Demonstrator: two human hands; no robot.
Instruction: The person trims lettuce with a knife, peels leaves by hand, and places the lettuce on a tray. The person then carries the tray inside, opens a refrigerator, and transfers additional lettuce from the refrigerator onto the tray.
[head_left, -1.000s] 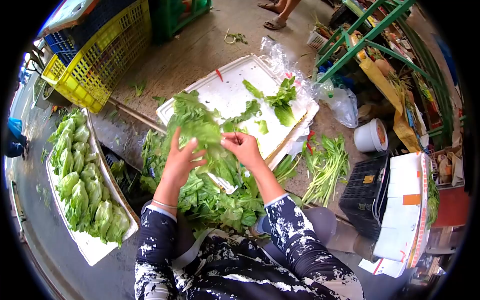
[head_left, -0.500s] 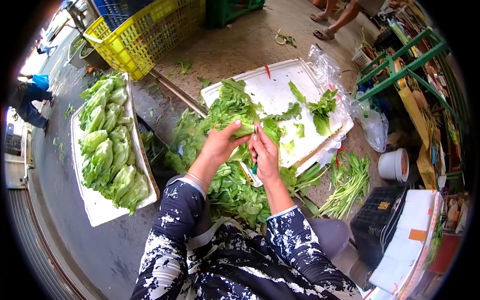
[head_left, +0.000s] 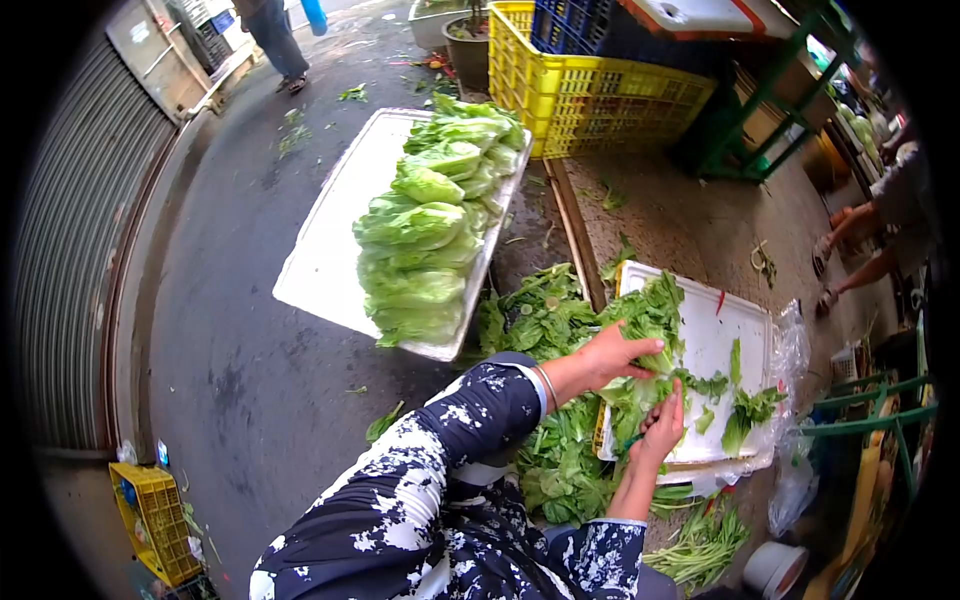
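My left hand [head_left: 612,357] is closed round a head of leafy lettuce [head_left: 656,364], its thumb lying along the stem end. Close below, my right hand [head_left: 662,428] grips a small green-handled knife [head_left: 632,442]; its blade is mostly hidden by fingers and leaves. Both hands are over the near edge of a white foam tray [head_left: 708,335] with loose leaves on it. Beneath my wrists lies a heap of loose green leaves [head_left: 565,465]. To the left, lettuce heads [head_left: 415,225] are stacked in rows on another white foam tray [head_left: 335,235].
Yellow crates [head_left: 575,95] stand behind the lettuce tray. A wooden strip [head_left: 573,225] runs along the ground. Thin green stalks [head_left: 705,545] and a white bucket [head_left: 775,568] are at lower right. People stand at far left and right; another yellow crate [head_left: 160,525] sits lower left.
My view has swung left, so the trays and hands appear farther right. Both hands still hold the same things, and the lettuce is turned more upright between them.
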